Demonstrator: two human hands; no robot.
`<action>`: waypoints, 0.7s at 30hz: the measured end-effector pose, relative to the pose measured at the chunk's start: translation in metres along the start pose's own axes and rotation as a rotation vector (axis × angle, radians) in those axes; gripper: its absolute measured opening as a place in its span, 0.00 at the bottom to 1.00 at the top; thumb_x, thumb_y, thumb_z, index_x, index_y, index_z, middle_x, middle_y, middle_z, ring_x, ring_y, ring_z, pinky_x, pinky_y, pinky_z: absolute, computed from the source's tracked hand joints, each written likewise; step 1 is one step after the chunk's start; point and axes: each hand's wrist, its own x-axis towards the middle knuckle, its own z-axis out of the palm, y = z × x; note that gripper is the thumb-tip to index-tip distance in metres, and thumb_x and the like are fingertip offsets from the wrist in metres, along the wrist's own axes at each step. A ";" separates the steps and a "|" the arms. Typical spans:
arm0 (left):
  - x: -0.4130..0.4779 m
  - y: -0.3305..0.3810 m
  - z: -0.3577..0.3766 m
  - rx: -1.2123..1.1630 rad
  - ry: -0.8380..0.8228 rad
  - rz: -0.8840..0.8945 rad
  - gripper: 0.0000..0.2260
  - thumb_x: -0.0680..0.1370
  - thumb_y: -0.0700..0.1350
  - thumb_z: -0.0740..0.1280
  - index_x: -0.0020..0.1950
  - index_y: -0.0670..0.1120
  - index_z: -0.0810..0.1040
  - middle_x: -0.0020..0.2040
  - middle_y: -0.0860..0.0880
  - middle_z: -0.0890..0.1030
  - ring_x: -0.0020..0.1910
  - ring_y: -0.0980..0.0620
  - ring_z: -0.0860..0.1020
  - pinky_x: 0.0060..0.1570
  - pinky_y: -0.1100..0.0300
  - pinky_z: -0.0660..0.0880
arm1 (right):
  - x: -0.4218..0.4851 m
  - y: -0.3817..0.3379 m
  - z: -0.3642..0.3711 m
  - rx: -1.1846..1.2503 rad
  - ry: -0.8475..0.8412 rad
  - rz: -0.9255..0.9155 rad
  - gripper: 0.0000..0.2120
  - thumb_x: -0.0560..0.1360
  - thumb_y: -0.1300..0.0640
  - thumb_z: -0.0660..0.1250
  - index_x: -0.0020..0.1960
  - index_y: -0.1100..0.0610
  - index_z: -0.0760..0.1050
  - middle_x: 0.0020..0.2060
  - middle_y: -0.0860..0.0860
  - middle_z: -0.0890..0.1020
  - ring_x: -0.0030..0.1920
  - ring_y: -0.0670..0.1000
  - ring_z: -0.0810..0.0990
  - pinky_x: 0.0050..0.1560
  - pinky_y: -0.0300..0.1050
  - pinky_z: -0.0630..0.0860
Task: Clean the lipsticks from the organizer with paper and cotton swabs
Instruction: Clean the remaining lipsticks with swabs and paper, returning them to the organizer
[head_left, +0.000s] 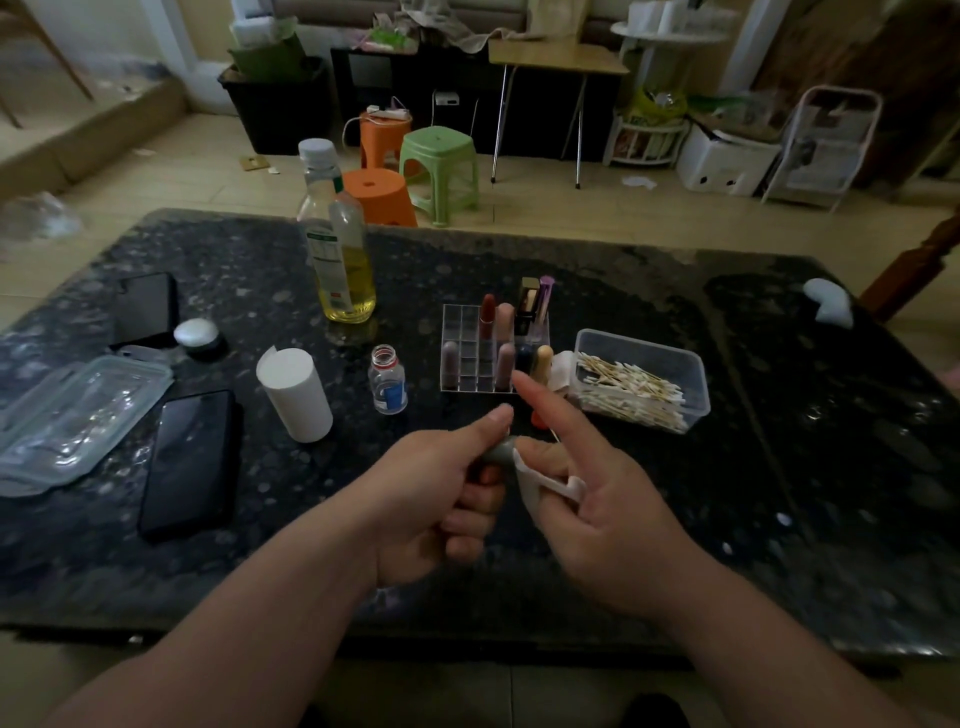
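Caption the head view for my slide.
Left hand grips a grey lipstick while the right hand holds white paper against it, near the organizer.

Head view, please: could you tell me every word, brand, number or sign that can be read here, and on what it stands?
No text can be read.
Oil bottle: green and white label, print too blurred.
Small glass bottle: blue label, too small to read.
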 end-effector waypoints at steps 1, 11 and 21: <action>0.000 -0.001 0.001 -0.015 -0.008 0.025 0.20 0.81 0.60 0.64 0.35 0.47 0.73 0.30 0.51 0.62 0.24 0.55 0.59 0.21 0.63 0.61 | 0.001 -0.002 0.001 0.030 0.005 0.029 0.40 0.80 0.69 0.63 0.76 0.31 0.57 0.51 0.50 0.85 0.39 0.48 0.83 0.38 0.44 0.79; 0.002 -0.012 -0.004 0.824 0.178 0.570 0.08 0.80 0.50 0.69 0.54 0.62 0.73 0.47 0.62 0.80 0.38 0.59 0.80 0.34 0.65 0.77 | 0.010 0.013 -0.020 0.851 -0.048 0.617 0.35 0.64 0.74 0.67 0.68 0.51 0.77 0.60 0.61 0.83 0.56 0.61 0.80 0.59 0.54 0.77; 0.000 0.000 -0.002 0.078 -0.031 -0.006 0.25 0.79 0.65 0.60 0.40 0.44 0.74 0.28 0.48 0.67 0.23 0.53 0.63 0.20 0.62 0.62 | 0.002 0.008 -0.011 -0.100 0.002 -0.118 0.42 0.80 0.70 0.63 0.78 0.32 0.54 0.40 0.40 0.83 0.36 0.47 0.80 0.39 0.50 0.80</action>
